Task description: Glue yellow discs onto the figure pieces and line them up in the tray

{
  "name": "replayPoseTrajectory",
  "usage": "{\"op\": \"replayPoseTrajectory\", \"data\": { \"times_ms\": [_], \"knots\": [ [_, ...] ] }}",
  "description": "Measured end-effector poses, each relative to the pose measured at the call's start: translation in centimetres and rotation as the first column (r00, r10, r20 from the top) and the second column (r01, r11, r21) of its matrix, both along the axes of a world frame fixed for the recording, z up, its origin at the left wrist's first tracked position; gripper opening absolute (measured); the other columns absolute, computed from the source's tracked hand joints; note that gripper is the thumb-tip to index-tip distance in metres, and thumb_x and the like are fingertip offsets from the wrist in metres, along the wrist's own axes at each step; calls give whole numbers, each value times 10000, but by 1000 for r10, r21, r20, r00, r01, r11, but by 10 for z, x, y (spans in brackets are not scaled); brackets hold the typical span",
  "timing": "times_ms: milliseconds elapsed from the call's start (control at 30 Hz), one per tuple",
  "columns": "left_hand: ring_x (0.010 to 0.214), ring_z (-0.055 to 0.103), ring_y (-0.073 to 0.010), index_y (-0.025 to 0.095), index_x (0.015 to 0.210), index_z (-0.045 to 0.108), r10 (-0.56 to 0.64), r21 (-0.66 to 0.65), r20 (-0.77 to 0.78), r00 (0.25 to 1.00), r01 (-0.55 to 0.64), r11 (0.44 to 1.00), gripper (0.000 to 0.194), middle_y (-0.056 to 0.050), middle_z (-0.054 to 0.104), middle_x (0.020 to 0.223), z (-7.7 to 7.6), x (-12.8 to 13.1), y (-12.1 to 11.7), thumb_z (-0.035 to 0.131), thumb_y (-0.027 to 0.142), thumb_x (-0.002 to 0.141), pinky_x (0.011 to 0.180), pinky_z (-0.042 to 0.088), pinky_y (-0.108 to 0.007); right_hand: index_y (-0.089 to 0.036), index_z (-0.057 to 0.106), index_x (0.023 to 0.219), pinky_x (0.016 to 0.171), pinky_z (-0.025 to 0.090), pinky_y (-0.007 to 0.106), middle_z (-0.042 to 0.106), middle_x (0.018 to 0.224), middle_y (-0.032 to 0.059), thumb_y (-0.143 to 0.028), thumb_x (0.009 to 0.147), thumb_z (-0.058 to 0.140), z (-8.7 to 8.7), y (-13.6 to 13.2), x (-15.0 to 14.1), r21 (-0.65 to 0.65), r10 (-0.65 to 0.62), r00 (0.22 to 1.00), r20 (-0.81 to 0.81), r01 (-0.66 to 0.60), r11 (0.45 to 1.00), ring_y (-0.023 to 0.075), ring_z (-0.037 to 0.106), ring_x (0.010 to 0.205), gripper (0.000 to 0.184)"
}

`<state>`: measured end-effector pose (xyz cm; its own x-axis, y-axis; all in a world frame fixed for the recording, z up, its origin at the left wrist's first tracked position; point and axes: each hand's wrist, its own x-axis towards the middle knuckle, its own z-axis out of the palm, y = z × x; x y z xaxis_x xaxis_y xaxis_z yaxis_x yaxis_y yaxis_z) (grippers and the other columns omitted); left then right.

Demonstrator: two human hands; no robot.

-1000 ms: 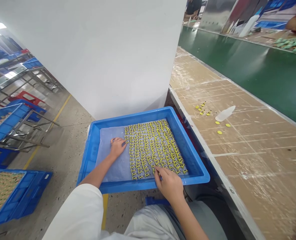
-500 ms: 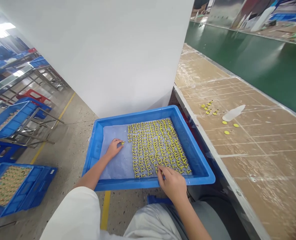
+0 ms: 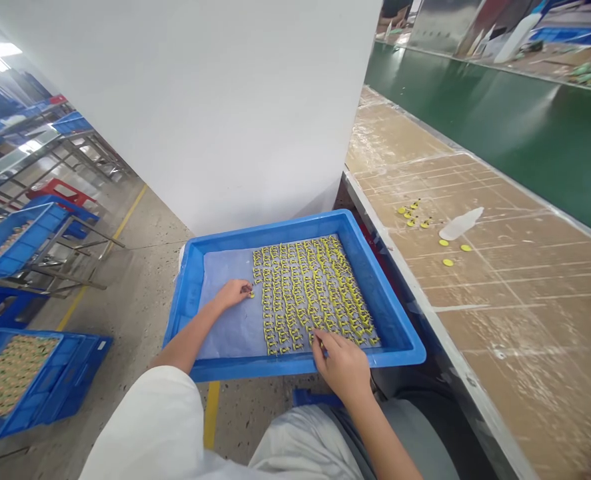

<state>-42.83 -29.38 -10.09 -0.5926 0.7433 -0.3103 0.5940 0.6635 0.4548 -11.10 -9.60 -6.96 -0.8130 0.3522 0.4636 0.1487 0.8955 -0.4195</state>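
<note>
A blue plastic tray [image 3: 300, 368] holds tight rows of small yellow-and-dark pieces [image 3: 305, 287] on a pale sheet [image 3: 225, 337]. My left hand [image 3: 232, 293] is over the sheet's bare left part. Its fingertips pinch one small yellow piece [image 3: 252, 294] low beside the leftmost row. At the tray's near side, my right hand [image 3: 344, 363] hovers over or rests on the front ends of the rows. The thumb and fingers there are bent close together, and whatever is between them is hidden.
On the bench [image 3: 485, 293] at my right lie several yellow pieces [image 3: 412, 215], loose yellow discs [image 3: 448, 262] and a white squeeze bottle [image 3: 461, 223]. A white panel [image 3: 215, 113] stands behind the tray. Stacked blue trays [image 3: 70, 377] sit at the lower left.
My left hand has moved slightly right and lower, bringing its yellow piece closer to the leftmost row. My right hand has stayed nearly in place. The whole view has shifted slightly.
</note>
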Motion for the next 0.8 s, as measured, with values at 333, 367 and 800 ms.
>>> {"op": "replayPoseTrajectory", "data": {
  "times_ms": [333,367,800],
  "knots": [
    [894,652,-182,162,1081,638,104,65,-90,991,-98,993,243,-74,666,1079,-1,17,-2,584,343,928,801,560,-389,-193,719,954,664,448,272,750,816,35,-231,924,530,0,-1,-1,8,-8,1000,-9,8,1000,153,676,681,195],
    [890,653,-182,160,1080,638,104,77,-92,990,-97,992,245,-73,667,1076,-2,20,-2,589,343,925,799,560,-389,-191,720,953,661,448,272,749,812,34,-228,922,532,0,-1,-1,7,-6,1000,-13,6,1000,151,675,676,194],
    [878,653,-177,156,1042,646,83,159,-211,974,-50,986,227,-65,674,1030,-7,33,15,587,342,926,805,555,-392,-188,720,955,672,446,271,742,811,34,-225,922,533,1,0,1,6,-3,1000,-14,3,1000,150,668,692,193]
  ]
}}
